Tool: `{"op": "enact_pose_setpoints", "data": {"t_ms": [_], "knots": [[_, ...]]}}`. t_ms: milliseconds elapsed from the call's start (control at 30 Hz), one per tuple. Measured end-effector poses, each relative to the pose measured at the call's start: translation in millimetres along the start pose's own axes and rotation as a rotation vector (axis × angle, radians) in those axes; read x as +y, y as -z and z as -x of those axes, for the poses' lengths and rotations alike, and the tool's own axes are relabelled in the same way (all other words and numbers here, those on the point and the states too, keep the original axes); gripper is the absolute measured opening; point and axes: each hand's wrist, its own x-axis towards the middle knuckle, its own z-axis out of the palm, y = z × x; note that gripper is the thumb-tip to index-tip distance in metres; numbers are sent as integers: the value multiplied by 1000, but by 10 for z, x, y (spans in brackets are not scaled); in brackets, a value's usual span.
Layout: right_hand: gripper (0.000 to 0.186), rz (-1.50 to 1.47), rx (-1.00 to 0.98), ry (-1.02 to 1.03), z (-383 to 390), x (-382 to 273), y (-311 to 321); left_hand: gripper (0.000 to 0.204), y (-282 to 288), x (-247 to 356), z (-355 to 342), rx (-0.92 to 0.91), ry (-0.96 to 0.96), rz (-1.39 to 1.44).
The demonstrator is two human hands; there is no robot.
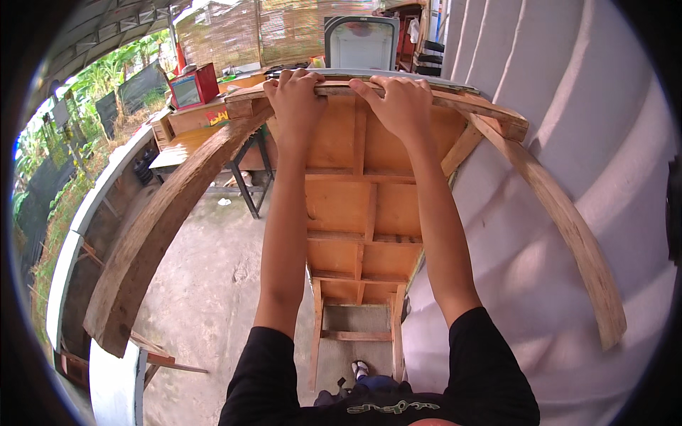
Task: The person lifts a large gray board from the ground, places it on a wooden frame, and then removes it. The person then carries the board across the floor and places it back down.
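Note:
A wooden table [398, 206] stands tipped up on its end in front of me, its orange-brown underside and crosswise battens facing me. My left hand [297, 103] is closed over the upper edge rail, fingers hooked over the far side. To its right my right hand [401, 106] grips the same rail, thumb stretched toward the left hand. Two rough upper legs, a left one [170, 220] and a right one [561, 206], jut back on either side of my arms. Lower down, two more legs joined by a crossbar [355, 336] reach toward my foot [360, 368].
A pale wall [526, 284] runs close along the right. Behind the tipped table are a red box with a glass front [193, 89], a dark-legged bench [245, 181] and a grey-framed panel [361, 46]. Concrete floor [206, 284] lies left, with a low white-topped wall [71, 263] beyond.

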Motion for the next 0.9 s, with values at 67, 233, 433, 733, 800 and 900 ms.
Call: {"op": "enact_pose_setpoints", "data": {"t_ms": [67, 233, 433, 733, 800, 900], "knots": [[76, 7, 14, 8, -26, 28, -92, 22, -64, -30, 0, -2, -3, -15], [75, 35, 60, 37, -84, 96, -248, 23, -208, -91, -15, -9, 1, 8], [74, 74, 60, 67, -16, 89, -161, 20, -200, -78, 46, 50, -35, -21], [63, 16, 42, 11, 377, -405, 555, 28, 734, 236, 197, -96, 65, 25], [62, -5, 67, 24, 543, -554, 766, 28, 967, 266, 304, -70, 55, 54], [61, 36, 98, 41, 767, -731, 984, 28, 1239, 326, 480, 16, 44, 88]]}}
